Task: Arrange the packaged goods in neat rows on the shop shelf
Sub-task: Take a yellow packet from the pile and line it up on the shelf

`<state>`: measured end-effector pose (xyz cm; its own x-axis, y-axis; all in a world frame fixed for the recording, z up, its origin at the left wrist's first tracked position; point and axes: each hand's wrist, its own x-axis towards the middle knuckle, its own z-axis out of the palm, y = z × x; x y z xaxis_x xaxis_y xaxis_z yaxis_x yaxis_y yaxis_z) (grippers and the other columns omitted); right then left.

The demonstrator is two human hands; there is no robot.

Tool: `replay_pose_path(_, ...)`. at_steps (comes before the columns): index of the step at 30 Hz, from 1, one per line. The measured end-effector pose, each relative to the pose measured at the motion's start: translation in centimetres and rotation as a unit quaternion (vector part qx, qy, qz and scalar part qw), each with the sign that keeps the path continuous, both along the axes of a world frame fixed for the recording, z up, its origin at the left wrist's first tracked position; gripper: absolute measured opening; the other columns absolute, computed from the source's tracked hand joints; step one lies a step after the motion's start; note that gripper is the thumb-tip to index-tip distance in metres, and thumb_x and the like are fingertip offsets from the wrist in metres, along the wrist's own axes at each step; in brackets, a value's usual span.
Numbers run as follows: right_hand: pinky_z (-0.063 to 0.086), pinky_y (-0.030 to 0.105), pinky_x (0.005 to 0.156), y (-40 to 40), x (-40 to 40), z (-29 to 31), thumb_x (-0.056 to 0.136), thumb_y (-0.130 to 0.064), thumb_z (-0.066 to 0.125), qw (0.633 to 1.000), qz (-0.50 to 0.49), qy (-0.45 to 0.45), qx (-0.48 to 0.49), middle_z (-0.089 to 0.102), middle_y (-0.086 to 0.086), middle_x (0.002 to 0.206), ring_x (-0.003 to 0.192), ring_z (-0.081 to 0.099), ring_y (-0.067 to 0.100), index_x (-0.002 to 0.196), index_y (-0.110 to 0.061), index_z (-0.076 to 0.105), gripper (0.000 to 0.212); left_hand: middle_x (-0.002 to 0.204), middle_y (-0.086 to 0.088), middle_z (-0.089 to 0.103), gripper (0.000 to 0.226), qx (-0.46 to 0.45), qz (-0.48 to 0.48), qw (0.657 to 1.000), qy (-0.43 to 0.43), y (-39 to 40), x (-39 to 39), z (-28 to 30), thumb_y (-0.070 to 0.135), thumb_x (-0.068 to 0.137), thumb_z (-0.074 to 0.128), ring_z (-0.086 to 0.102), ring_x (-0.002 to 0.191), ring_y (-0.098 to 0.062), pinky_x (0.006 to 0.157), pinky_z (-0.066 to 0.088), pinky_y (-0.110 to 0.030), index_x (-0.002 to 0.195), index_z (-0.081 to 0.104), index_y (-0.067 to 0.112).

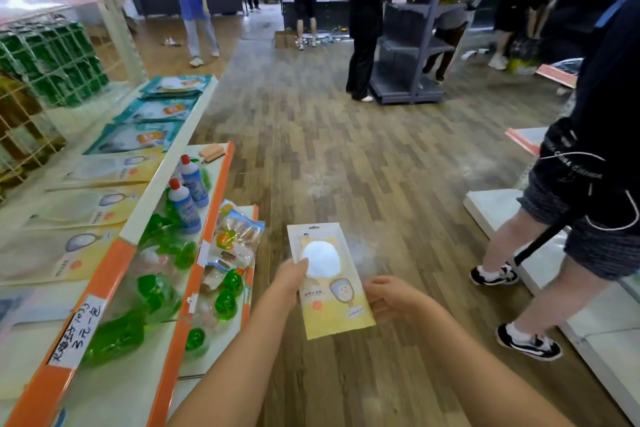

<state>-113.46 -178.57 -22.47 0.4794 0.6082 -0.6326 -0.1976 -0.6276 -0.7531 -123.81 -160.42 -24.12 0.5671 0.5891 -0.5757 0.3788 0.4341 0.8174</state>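
Yellow is what we're matching here: the top shelf (152,180) on our left already carries a row of yellow flat packs (104,170), with teal packs (152,111) further along it, away from us. Everything hangs on that shelf, so we'll place things off it. The yellow packet (329,279) we're holding sits out over the floor, well to the right of the shelf and lower than it, long axis pointing away from us. Our left hand (292,279) pinches its left edge and is the nearer one to the shelf. Our right hand (391,296) cups the right edge, fingers curled behind. We'd guess the move is a swing left and up, probably led by the left hand.
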Motion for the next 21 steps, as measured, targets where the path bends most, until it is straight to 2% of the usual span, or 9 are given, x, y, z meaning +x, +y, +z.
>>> replay_pose_path(3,0.043,0.023,0.062,1.0,1.5,0.2,0.097,-0.022,0.049,0.981,0.036,-0.169,-0.083,0.064,0.008,0.099,0.074,0.055,0.015,0.105,-0.005,0.063,0.024,0.122,-0.021,0.061,0.035,0.007,0.005,1.0,0.003,1.2,0.5,-0.1,0.015,0.1,0.045,0.062,0.099,-0.036,0.081,0.054,-0.048,0.132,0.047,0.002)
replay_pose_path(7,0.038,0.027,0.069,2.9,4.0,2.3,0.097,-0.023,0.044,0.928,0.081,-0.345,-0.12,0.066,0.008,0.107,0.097,0.06,0.025,0.105,-0.008,0.064,0.027,0.119,-0.018,0.062,0.031,0.016,0.007,1.0,-0.006,2.5,2.2,0.9,0.015,0.1,0.044,0.064,0.092,-0.034,0.075,0.055,-0.045,0.129,0.049,0.005)
replay_pose_path(8,0.037,0.027,0.067,3.5,4.8,2.7,0.096,-0.022,0.043,0.917,0.09,-0.371,-0.117,0.067,0.008,0.104,0.096,0.06,0.026,0.103,-0.008,0.065,0.027,0.119,-0.018,0.062,0.033,0.02,0.01,1.0,-0.011,2.9,2.7,1.3,0.016,0.1,0.045,0.064,0.094,-0.035,0.078,0.055,-0.047,0.13,0.049,0.005)
replay_pose_path(11,0.032,0.03,0.055,5.1,7.2,3.6,0.094,-0.017,0.038,0.891,0.115,-0.427,-0.099,0.057,0.002,0.074,0.077,0.052,0.025,0.073,-0.016,0.054,0.026,0.122,-0.02,0.061,0.034,0.027,0.026,0.999,-0.031,3.8,4.4,2.2,0.016,0.1,0.044,0.062,0.104,-0.038,0.089,0.052,-0.052,0.132,0.048,0.005)
replay_pose_path(12,0.032,0.03,0.055,5.4,7.9,3.6,0.093,-0.016,0.038,0.886,0.118,-0.439,-0.095,0.055,0.001,0.073,0.076,0.05,0.024,0.071,-0.018,0.052,0.027,0.123,-0.02,0.06,0.034,0.026,0.03,0.999,-0.036,4.0,4.8,2.4,0.016,0.1,0.044,0.062,0.106,-0.039,0.09,0.051,-0.053,0.132,0.047,0.005)
replay_pose_path(14,0.036,0.028,0.063,6.1,9.6,3.1,0.094,-0.018,0.037,0.872,0.132,-0.464,-0.085,0.064,0.006,0.093,0.084,0.055,0.024,0.091,-0.014,0.063,0.026,0.123,-0.02,0.06,0.037,0.022,0.048,0.998,-0.044,4.4,5.9,2.8,0.016,0.099,0.044,0.061,0.106,-0.039,0.09,0.051,-0.054,0.135,0.045,0.005)
replay_pose_path(16,0.04,0.028,0.072,6.8,11.7,2.4,0.096,-0.022,0.038,0.858,0.152,-0.483,-0.08,0.064,0.009,0.112,0.096,0.058,0.025,0.112,-0.012,0.063,0.032,0.125,-0.021,0.059,0.038,0.016,0.075,0.995,-0.055,4.5,6.9,3.3,0.014,0.1,0.043,0.061,0.103,-0.038,0.088,0.051,-0.053,0.137,0.043,0.005)
replay_pose_path(19,0.043,0.031,0.086,8.2,14.4,2.5,0.097,-0.027,0.039,0.843,0.172,-0.505,-0.07,0.061,0.009,0.122,0.11,0.056,0.027,0.121,-0.012,0.06,0.035,0.129,-0.023,0.056,0.035,0.004,0.11,0.99,-0.083,4.5,8.6,4.3,0.011,0.101,0.041,0.059,0.101,-0.035,0.079,0.051,-0.045,0.135,0.043,0.004)
replay_pose_path(21,0.042,0.033,0.089,9.2,16.0,3.1,0.097,-0.027,0.039,0.828,0.178,-0.529,-0.058,0.06,0.011,0.123,0.112,0.054,0.031,0.121,-0.012,0.06,0.035,0.134,-0.019,0.053,0.037,0.007,0.129,0.987,-0.096,4.8,9.5,5.1,0.013,0.1,0.043,0.059,0.108,-0.037,0.071,0.052,-0.04,0.137,0.041,0.004)
